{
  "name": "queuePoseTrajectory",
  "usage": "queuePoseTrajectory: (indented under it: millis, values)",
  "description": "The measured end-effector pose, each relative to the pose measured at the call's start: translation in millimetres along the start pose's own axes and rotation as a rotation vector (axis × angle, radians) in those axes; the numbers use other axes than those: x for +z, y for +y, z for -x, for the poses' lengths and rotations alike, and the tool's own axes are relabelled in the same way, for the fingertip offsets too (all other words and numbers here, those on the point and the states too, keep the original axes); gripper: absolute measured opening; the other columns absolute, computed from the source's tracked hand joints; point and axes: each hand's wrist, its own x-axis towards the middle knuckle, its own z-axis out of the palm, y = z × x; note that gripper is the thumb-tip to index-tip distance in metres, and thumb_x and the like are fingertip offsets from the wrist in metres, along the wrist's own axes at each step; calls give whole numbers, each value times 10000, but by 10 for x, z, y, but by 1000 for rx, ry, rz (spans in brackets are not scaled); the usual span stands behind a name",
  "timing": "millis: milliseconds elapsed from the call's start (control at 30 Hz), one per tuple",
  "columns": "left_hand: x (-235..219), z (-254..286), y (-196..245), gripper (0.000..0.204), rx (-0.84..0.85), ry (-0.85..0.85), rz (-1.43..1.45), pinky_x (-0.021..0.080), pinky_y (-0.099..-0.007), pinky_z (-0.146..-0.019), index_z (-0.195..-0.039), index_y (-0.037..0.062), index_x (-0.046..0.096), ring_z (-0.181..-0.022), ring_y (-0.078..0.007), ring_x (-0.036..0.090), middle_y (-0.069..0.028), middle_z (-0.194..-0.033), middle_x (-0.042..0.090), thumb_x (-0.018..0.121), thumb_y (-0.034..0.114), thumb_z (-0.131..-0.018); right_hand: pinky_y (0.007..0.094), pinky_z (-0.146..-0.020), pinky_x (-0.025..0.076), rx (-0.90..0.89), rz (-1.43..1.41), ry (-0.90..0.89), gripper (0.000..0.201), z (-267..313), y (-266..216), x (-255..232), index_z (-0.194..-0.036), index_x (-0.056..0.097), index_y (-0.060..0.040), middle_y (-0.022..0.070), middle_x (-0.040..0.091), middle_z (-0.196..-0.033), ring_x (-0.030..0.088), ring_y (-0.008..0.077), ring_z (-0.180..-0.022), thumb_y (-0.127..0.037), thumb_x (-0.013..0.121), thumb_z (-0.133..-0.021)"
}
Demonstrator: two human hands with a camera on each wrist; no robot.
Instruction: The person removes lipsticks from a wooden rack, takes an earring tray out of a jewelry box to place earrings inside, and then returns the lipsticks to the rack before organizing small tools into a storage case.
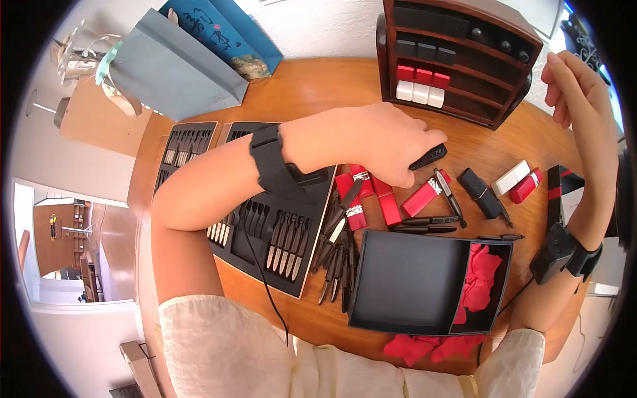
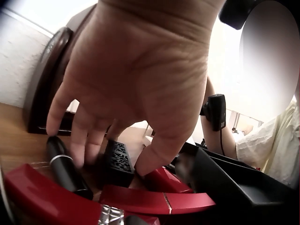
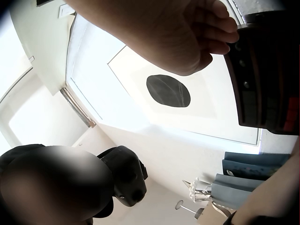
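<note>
My left hand [image 1: 391, 142] reaches over the middle of the table. It pinches a black lipstick tube [image 2: 119, 161], boxy with a textured face, between thumb and fingers. Beside its little finger lies a black tube with a silver ring [image 2: 65, 166]. Red lipstick tubes [image 1: 387, 202], some with silver patterned bands, lie just below the hand. My right hand [image 1: 577, 89] is raised at the right near the rack, its fingers loosely bent and holding nothing. A small wooden rack [image 1: 494, 99] carries black, red and white tubes in rows on its left side.
An open black box [image 1: 408, 282] with red petals [image 1: 481, 275] in its side compartment stands near the body. Slim black-and-silver pens [image 1: 338, 265] lie loose left of it. Trays of pens [image 1: 255, 249] sit under the left forearm. Gift bags [image 1: 176, 69] stand at the back left.
</note>
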Motion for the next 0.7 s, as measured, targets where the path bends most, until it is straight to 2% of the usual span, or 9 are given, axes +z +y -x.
queuePoseTrajectory:
  millis: [233,267,333,400,433,500,533,633,700]
  values:
    - [55,-71,-45,592,-41,130,135,521,-425,-789,-1351,-3,426,-956,-349,655,-205,-1009,660,673,102,-823,175,-477,288,-10,-30,-43,327,47,-122,-1,-829,612,-63,-47,491,-621,421,7,-524,-321,517,-1005]
    - [1,-10,-49,553,-41,158,318,522,-389,-795,-1346,-6,430,-944,-300,659,-180,-1040,660,663,73,-850,176,-482,302,35,-47,-72,325,-59,186,-58,-822,618,-59,-44,505,-628,432,11,-533,-319,530,-998]
    - [-49,58,-69,515,-6,179,498,524,-353,-802,-1340,-10,435,-932,-250,662,-154,-1071,659,653,44,-876,181,-495,317,52,-89,-59,312,-7,93,-18,-825,629,-54,-45,518,-635,439,15,-544,-309,550,-987]
    - [-31,106,-80,464,105,130,1114,515,-308,-820,-1341,-16,440,-937,-169,623,-92,-1121,623,624,27,-917,179,-516,332,11,-99,-114,287,32,-10,4,-835,644,-50,-43,530,-650,447,16,-569,-282,557,-980]
    - [-27,136,-68,464,125,125,1113,515,-308,-820,-1341,-16,440,-937,-169,623,-92,-1121,623,624,27,-917,193,-537,360,6,-167,-77,287,143,-278,97,-847,642,-25,-31,548,-670,469,33,-599,-267,559,-977]
    - [-13,203,-41,449,195,47,1483,510,-305,-849,-1346,-13,444,-978,-152,594,-71,-1173,585,610,14,-929,217,-570,399,-177,-123,-254,268,98,-178,82,-873,636,3,1,569,-693,510,66,-639,-232,557,-976]
    - [5,219,-45,480,259,35,1521,507,-317,-874,-1354,-9,440,-1020,-157,589,-82,-1172,592,631,7,-914,217,-570,399,-175,-115,-251,268,104,-186,63,-873,636,3,1,569,-693,510,66,-639,-232,557,-976]
    - [-18,280,26,475,271,87,1484,464,-325,-981,-1358,16,457,-1151,-172,557,-68,-1220,573,642,46,-922,247,-566,418,-228,-97,-606,235,126,-304,42,-890,629,14,20,572,-666,538,96,-629,-205,582,-958]
    - [14,289,26,464,297,108,1444,438,-334,-1018,-1356,16,459,-1179,-186,538,-67,-1239,562,633,43,-927,263,-542,417,-185,-353,-824,205,150,-372,32,-910,633,6,29,562,-617,544,106,-591,-197,625,-931]
